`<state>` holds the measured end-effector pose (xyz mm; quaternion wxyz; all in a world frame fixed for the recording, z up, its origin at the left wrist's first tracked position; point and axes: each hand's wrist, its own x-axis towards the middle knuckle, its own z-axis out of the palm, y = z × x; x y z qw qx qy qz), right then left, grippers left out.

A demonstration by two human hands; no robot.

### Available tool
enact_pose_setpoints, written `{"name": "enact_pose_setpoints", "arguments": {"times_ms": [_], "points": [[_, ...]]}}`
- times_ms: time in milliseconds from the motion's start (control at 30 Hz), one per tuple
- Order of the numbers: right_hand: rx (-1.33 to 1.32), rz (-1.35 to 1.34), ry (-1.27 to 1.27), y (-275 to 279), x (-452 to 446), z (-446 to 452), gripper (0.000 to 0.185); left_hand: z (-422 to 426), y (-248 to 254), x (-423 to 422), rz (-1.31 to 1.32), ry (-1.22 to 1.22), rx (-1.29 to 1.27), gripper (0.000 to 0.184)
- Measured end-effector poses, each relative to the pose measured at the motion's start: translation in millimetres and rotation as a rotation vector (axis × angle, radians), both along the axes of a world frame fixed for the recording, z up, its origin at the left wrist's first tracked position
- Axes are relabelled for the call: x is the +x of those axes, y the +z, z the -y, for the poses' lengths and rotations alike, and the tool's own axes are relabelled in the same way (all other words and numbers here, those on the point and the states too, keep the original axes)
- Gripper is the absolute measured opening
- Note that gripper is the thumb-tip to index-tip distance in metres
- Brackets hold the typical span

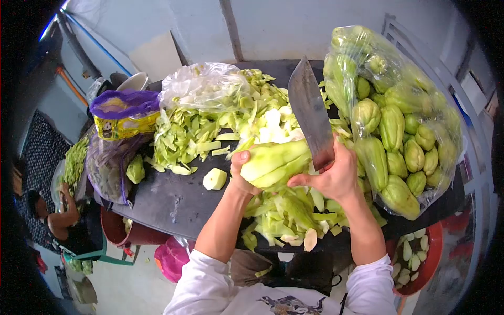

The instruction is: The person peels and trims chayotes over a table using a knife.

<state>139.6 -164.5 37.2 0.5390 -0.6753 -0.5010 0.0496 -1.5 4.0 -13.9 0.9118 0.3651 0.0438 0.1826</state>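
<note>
My left hand [244, 176] is closed round a large chayote [278, 165], partly peeled, with pale strips along its light green side. In my right hand [336, 173] is a broad knife [308, 105], its wide dark blade pointing up and away from me. The right thumb touches the near side of the chayote, and the knife's handle is hidden in the fist. Heaps of green peelings [294, 215] lie beneath and behind both hands. A cut chayote piece [214, 179] sits on the dark table [173, 205] left of my left hand.
A clear plastic bag of whole chayotes [394, 126] stands at the right. Peelings and a clear bag [205, 84] cover the back left, beside a purple net bag [110, 163]. A red tub [433, 257] holds peeled chayotes on the floor. Another person [58, 220] sits far left.
</note>
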Motion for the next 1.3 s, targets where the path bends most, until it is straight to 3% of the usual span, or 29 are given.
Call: {"name": "enact_pose_setpoints", "arguments": {"times_ms": [200, 500, 567, 800, 900, 967, 1300], "points": [[-0.106, -0.019, -0.029, -1.9, 1.4, 1.7, 0.09, -3.4, -4.1, 1.0, 0.108, -0.114, -0.057, 0.091], [-0.012, 0.036, 0.039, -4.8, -1.0, -2.3, 0.087, -4.0, -10.1, -0.3, 0.151, -0.1, -0.178, 0.089], [-0.005, 0.026, 0.03, -4.5, -3.6, -2.8, 0.073, -6.3, -9.6, 0.6, 0.177, -0.174, -0.179, 0.088], [-0.005, 0.037, 0.036, -6.9, -9.1, -4.3, 0.08, -3.3, -7.1, -0.1, 0.128, -0.06, -0.148, 0.089], [-0.035, 0.038, 0.042, -4.6, -11.3, -4.5, 0.083, -4.0, -1.6, -1.5, 0.271, -0.213, -0.223, 0.089], [0.008, 0.14, 0.009, -5.6, -11.5, -3.1, 0.08, 0.2, -1.0, 0.1, 0.064, 0.03, -0.055, 0.088], [-0.124, 0.082, 0.032, -1.6, -16.2, -3.9, 0.073, 1.5, 0.7, -1.4, 0.044, 0.132, 0.058, 0.086]]}}
